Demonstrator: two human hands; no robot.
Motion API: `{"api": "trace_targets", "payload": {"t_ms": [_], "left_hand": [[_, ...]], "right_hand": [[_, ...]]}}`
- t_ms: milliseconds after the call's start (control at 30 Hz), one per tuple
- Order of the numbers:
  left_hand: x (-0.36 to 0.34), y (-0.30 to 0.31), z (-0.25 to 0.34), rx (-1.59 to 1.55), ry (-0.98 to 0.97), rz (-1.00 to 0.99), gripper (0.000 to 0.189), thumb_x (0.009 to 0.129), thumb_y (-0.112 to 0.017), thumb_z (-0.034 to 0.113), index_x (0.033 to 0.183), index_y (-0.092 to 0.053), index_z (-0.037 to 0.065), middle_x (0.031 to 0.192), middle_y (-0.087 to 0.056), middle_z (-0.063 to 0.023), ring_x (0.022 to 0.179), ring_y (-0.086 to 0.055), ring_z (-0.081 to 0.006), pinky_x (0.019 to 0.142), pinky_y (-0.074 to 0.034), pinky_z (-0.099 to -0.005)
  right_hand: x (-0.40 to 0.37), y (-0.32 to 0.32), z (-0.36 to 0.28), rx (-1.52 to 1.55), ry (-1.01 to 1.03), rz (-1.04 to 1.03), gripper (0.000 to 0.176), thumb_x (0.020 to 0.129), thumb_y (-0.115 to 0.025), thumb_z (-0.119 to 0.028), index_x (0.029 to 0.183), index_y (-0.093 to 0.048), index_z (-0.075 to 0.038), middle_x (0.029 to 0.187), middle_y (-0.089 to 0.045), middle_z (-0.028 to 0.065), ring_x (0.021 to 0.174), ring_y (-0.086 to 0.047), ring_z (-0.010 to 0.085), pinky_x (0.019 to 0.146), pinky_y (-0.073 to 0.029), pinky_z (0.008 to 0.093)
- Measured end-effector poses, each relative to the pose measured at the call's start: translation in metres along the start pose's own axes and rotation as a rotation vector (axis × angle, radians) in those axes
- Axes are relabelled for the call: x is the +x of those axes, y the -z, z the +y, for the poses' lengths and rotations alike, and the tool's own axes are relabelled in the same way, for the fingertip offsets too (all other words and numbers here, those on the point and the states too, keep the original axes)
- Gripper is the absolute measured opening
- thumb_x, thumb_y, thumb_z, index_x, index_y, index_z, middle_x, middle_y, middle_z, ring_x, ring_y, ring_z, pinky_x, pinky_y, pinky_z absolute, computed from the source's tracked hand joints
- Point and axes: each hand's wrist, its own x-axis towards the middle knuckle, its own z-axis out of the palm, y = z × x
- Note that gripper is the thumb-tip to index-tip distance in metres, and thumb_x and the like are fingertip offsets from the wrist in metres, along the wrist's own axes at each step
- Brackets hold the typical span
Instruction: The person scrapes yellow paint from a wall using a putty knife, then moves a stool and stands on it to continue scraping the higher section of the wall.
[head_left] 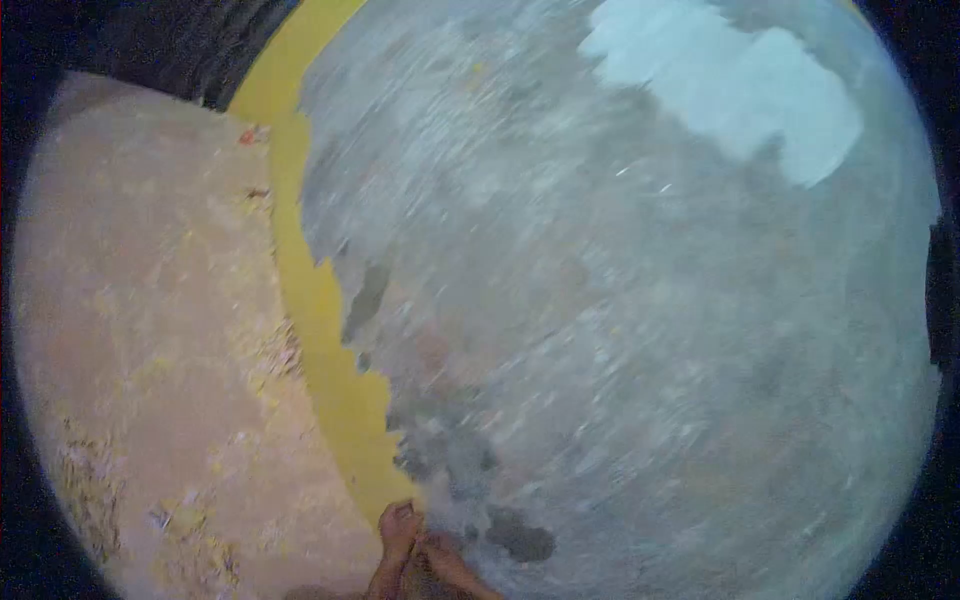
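Note:
The view is strongly motion-blurred. At the bottom edge two skin-coloured shapes reach up together. The left one looks like my left hand (399,528) with curled fingers, close to the foot of a wall. The one beside it, probably my right hand (449,566), is only partly in view. I cannot make out anything held in either. Both lie where the yellow painted strip (318,310) meets the rough grey plastered wall surface (600,330).
Brown dirt ground (150,330) with scattered straw-like bits fills the left side. The grey wall carries dark patches (520,538) low down and a pale blue patch (740,90) at the upper right. A small reddish scrap (248,135) lies on the ground.

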Motion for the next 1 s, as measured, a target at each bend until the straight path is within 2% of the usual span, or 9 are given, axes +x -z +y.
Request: {"api": "trace_targets", "payload": {"t_ms": [67,133,167,233,467,567,600,633,1000], "left_hand": [[0.022,0.011,-0.073,0.045,-0.155,-0.071,0.035,0.078,-0.065,0.005,0.111,-0.056,-0.003,0.088,-0.064,-0.0097,0.072,-0.062,-0.0175,0.062,-0.051,-0.0293],[0.029,0.020,-0.060,-0.053,0.204,-0.083,0.034,0.077,-0.064,0.003,0.110,-0.056,-0.003,0.087,-0.064,-0.0095,0.076,-0.062,-0.0176,0.069,-0.052,-0.0297],[0.034,0.027,-0.056,-0.052,0.190,-0.101,0.034,0.077,-0.064,0.003,0.110,-0.056,-0.003,0.087,-0.064,-0.0095,0.076,-0.062,-0.0176,0.069,-0.052,-0.0297],[0.048,0.038,-0.054,-0.318,0.201,-0.132,0.040,0.079,-0.060,0.001,0.118,-0.053,-0.004,0.091,-0.065,-0.0100,0.080,-0.063,-0.0174,0.069,-0.051,-0.0282],[0.110,0.114,-0.108,-0.274,0.211,-0.024,0.033,0.091,-0.055,0.014,0.120,-0.055,-0.003,0.089,-0.065,-0.0103,0.079,-0.062,-0.0202,0.067,-0.053,-0.0316],[0.101,0.116,-0.081,-0.252,0.235,0.012,0.033,0.095,-0.054,0.018,0.121,-0.055,-0.002,0.088,-0.065,-0.0104,0.079,-0.062,-0.0212,0.067,-0.053,-0.0327],[0.075,0.103,-0.020,-0.738,0.119,-0.402,0.034,0.097,-0.051,0.019,0.123,-0.054,-0.003,0.085,-0.064,-0.0094,0.076,-0.062,-0.0210,0.065,-0.053,-0.0333],[0.060,0.097,0.015,-1.217,-0.005,-0.823,0.035,0.099,-0.048,0.019,0.125,-0.052,-0.003,0.082,-0.064,-0.0084,0.073,-0.061,-0.0209,0.064,-0.053,-0.0339],[0.048,0.116,0.024,-1.337,0.176,-0.576,0.034,0.093,-0.053,0.022,0.118,-0.056,0.000,0.073,-0.057,-0.0071,0.061,-0.048,-0.0197,0.055,-0.046,-0.0371]], "right_hand": [[0.016,0.022,-0.015,-0.008,0.048,0.055,0.033,0.093,-0.054,-0.035,0.103,-0.060,-0.004,0.085,-0.064,0.0104,0.075,-0.060,0.0214,0.071,-0.048,0.0374],[0.022,0.031,-0.028,-0.016,0.085,0.094,0.034,0.093,-0.055,-0.035,0.103,-0.060,-0.004,0.085,-0.064,0.0107,0.076,-0.060,0.0216,0.071,-0.048,0.0375],[0.027,0.032,-0.034,-0.016,0.103,0.107,0.034,0.093,-0.055,-0.035,0.103,-0.060,-0.004,0.085,-0.064,0.0108,0.076,-0.060,0.0217,0.071,-0.048,0.0375],[0.038,0.036,-0.050,-0.020,0.147,0.130,0.034,0.093,-0.055,-0.036,0.103,-0.060,-0.004,0.086,-0.064,0.0110,0.076,-0.060,0.0219,0.071,-0.048,0.0377],[0.057,0.035,-0.091,-0.027,0.251,0.184,0.035,0.093,-0.055,-0.036,0.104,-0.060,-0.003,0.087,-0.064,0.0117,0.077,-0.060,0.0226,0.072,-0.048,0.0381],[0.055,0.032,-0.096,-0.031,0.264,0.204,0.036,0.093,-0.055,-0.037,0.104,-0.060,-0.003,0.087,-0.064,0.0120,0.078,-0.060,0.0228,0.072,-0.048,0.0382],[0.055,0.031,-0.097,-0.030,0.269,0.215,0.036,0.093,-0.055,-0.037,0.104,-0.060,-0.003,0.088,-0.064,0.0121,0.078,-0.060,0.0229,0.072,-0.048,0.0383],[0.055,0.030,-0.099,-0.029,0.273,0.226,0.036,0.093,-0.055,-0.037,0.105,-0.060,-0.003,0.088,-0.064,0.0122,0.078,-0.061,0.0230,0.072,-0.048,0.0383],[0.045,0.040,-0.109,-0.056,0.309,0.335,0.038,0.092,-0.055,-0.038,0.106,-0.060,-0.003,0.090,-0.064,0.0134,0.080,-0.061,0.0241,0.074,-0.049,0.0390]]}}
